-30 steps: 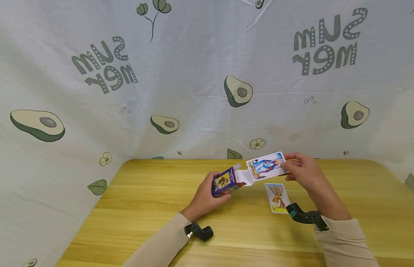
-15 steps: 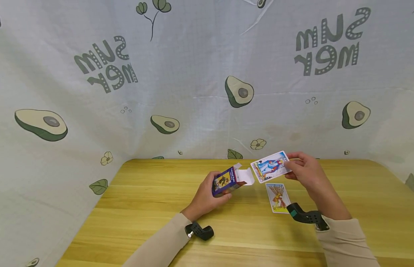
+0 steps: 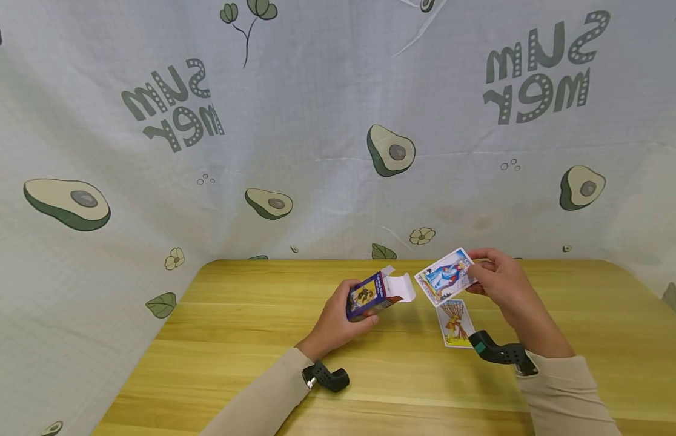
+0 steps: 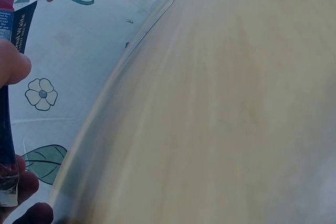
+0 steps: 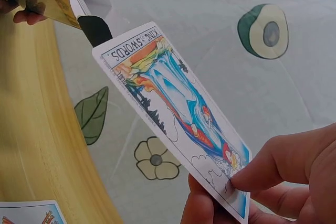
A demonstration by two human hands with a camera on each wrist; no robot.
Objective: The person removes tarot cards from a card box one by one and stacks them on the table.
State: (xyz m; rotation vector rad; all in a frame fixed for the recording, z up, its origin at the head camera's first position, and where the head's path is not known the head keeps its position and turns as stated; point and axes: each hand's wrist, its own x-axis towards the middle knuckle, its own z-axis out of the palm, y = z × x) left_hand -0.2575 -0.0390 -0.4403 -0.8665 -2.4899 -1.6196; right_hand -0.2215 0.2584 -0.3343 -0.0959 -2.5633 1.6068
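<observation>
Pale cloth, printed with avocados, leaves, flowers and the mirrored word "Summer", hangs behind your yellow wood-grain bench. Your left hand has its fingers and thumb curled round a small blue card box, held tilted above the bench with its mouth facing your other hand. White flaps stand out at that end, the largest flap reaching toward the card you hold.

Your right hand pinches that card, the King of Swords, at one end, thumb on the picture side and fingers beneath. You hold it raised and slanted, picture up, its far end just beside the box's open mouth; the head view shows a narrow gap between them. Below it, a second card lies face up on the bench, showing a figure with a bundle of sticks; the raised card covers a bit of its upper edge from the head view. Both your beige sleeves end near black wrist cameras.
</observation>
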